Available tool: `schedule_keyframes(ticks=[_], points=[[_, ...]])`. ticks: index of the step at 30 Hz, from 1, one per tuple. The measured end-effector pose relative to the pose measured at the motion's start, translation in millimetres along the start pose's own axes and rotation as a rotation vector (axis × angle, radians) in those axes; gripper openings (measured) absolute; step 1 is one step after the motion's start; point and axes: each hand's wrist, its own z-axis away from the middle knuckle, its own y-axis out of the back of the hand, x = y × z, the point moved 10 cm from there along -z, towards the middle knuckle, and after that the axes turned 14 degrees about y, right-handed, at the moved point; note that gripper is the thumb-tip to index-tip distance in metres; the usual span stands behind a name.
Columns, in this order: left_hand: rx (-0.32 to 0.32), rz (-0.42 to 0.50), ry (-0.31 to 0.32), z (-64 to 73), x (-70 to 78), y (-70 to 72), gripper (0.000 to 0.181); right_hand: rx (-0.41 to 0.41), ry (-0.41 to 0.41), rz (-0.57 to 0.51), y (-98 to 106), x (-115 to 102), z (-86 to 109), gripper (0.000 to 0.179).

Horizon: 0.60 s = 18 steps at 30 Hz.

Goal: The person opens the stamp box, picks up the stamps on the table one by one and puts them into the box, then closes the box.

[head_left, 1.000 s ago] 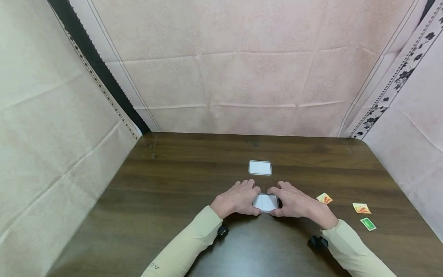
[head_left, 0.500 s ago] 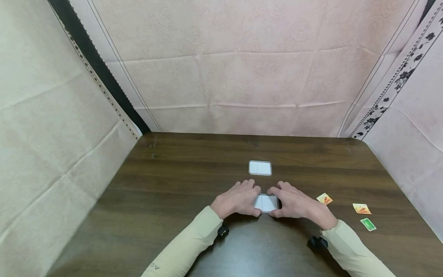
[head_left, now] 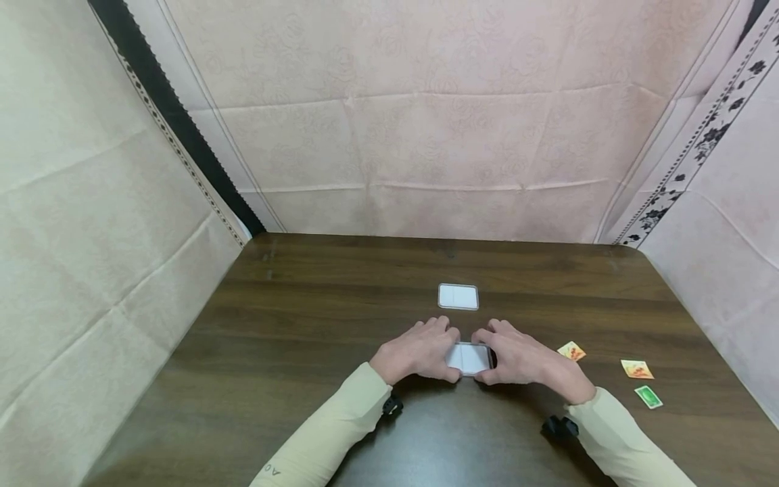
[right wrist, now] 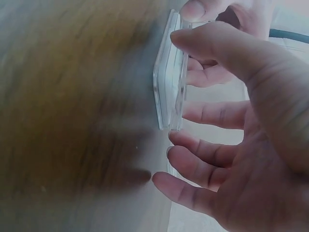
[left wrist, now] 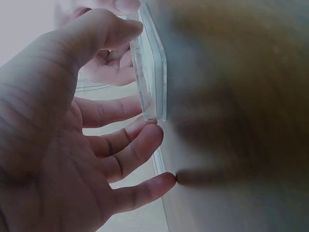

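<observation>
A flat clear plastic case [head_left: 471, 358] with white inside lies between my two hands at the middle of the table. My left hand [head_left: 421, 350] grips its left end, thumb at the near edge and fingers at the far edge. On the other end, my right hand [head_left: 516, 355] holds it the same way. In the left wrist view the case [left wrist: 153, 72] appears edge-on, layered like a box with a lid, with the little finger reaching the tabletop. The right wrist view shows the thumb near the top edge of the case [right wrist: 167, 82] and fingers along its far side.
A similar white case [head_left: 458, 296] lies farther back on the brown wooden table [head_left: 316, 304]. To the right are two small orange-and-cream cards [head_left: 571, 350] and a green card [head_left: 648, 397]. Pale cloth [head_left: 426, 135] hangs behind the table and at its sides.
</observation>
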Motion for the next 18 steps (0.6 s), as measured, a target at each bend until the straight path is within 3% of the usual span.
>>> schedule_keyframes(ticks=[7,18], points=[[-0.007,0.039,-0.007,0.8,-0.7,3.5,0.048,0.009,-0.011,-0.03,2.8,1.5,1.4,0.054],[0.004,0.017,-0.021,-3.7,-0.4,6.2,0.049,0.006,-0.008,-0.005,5.5,3.7,-1.4,0.056]])
